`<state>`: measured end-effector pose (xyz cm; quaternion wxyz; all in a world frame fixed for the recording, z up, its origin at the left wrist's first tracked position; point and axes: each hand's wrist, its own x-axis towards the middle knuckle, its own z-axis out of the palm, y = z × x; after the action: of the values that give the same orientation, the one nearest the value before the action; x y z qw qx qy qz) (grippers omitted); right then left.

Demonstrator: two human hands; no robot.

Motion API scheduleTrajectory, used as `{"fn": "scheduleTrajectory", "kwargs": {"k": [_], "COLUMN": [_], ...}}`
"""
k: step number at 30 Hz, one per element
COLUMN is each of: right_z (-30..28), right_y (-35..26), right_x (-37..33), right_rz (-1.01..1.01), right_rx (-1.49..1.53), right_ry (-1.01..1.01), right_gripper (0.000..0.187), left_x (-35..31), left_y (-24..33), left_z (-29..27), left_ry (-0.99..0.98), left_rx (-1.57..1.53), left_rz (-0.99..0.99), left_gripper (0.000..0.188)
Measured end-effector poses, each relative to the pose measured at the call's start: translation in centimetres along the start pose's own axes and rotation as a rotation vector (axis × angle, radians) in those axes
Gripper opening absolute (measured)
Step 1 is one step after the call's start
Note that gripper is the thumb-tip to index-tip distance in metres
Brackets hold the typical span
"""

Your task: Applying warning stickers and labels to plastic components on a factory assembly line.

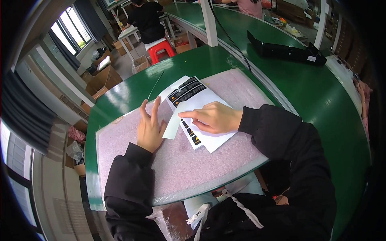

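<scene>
A small stack of white sheets (215, 140) with black printed bands and orange warning marks lies tilted on the padded mat. My right hand (217, 117) rests over it, index finger stretched out and the others bent. That fingertip touches a narrow pale strip (172, 126) lying across the stack's left edge. Beside the strip is my left hand (149, 128), fingers spread and thumb close to the strip's edge. Its index fingertip reaches a white paper piece (173, 88) that sticks out beyond the stack's upper left. What lies under my right palm is hidden.
Pinkish foam mat (193, 172) covers part of the green table (321, 100). A thin strand (156, 86) stands past my left hand. A black curved part (287, 54) lies far right, beyond a metal rail. A person (146, 22) sits on a red stool (161, 51).
</scene>
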<state>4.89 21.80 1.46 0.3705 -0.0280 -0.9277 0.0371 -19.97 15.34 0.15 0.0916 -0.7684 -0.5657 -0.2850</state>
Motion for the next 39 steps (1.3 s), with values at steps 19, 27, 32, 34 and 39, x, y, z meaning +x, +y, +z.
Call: {"fn": "scheduleTrajectory", "kwargs": {"k": [19, 27, 32, 34, 39], "right_z": [-17.1, -23.4, -25.9, -26.0, -27.3], "right_y": [19.3, 19.4, 20.7, 21.7, 21.0], "right_x": [-15.0, -18.9, -24.8, -26.3, -27.8], "right_rz": [1.251, 1.690, 2.040, 1.956, 1.935], "right_rx": [-1.047, -1.265, -0.711, -0.367, -0.271], "right_ry": [0.110, 0.439, 0.911, 1.187, 1.377], "right_gripper": [0.060, 0.067, 0.089, 0.096, 0.098], "left_x": [-0.8, -0.4, -0.3, -0.2, -0.4], "left_y": [0.0, -0.3, -0.4, -0.4, 0.2], "left_z": [-0.3, -0.1, 0.0, 0.1, 0.0], "left_ry": [-0.025, -0.009, 0.003, -0.004, -0.020], "left_rx": [0.004, -0.004, -0.015, -0.020, -0.063], "left_rz": [-0.037, -0.015, -0.034, -0.042, -0.071], "left_gripper": [0.076, 0.079, 0.079, 0.079, 0.077]}}
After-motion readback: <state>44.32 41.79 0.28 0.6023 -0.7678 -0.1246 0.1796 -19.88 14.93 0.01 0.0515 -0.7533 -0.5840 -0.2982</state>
